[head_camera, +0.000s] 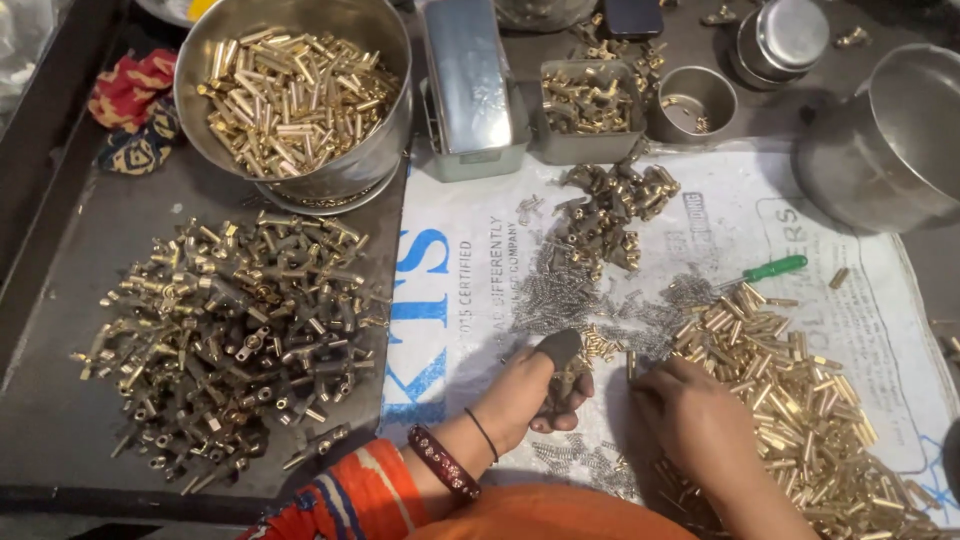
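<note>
My left hand (535, 390) rests on the white printed sheet (460, 300), fingers curled around a small brass part, with a dark cover on its thumb. My right hand (690, 410) lies palm down at the near edge of a heap of brass tubes (800, 390), fingertips pinching at small pieces beside a scatter of tiny springs (570, 290). A red bangle and a thin black band circle my left wrist. What the right fingers pinch is too small to tell.
A big pile of assembled brass fittings (230, 330) lies left. Behind stand a steel bowl of brass tubes (295, 90), a metal box (470, 85), a small tin of parts (590, 105), a cup (697, 100), a large pot (890, 140) and a green-handled screwdriver (765, 270).
</note>
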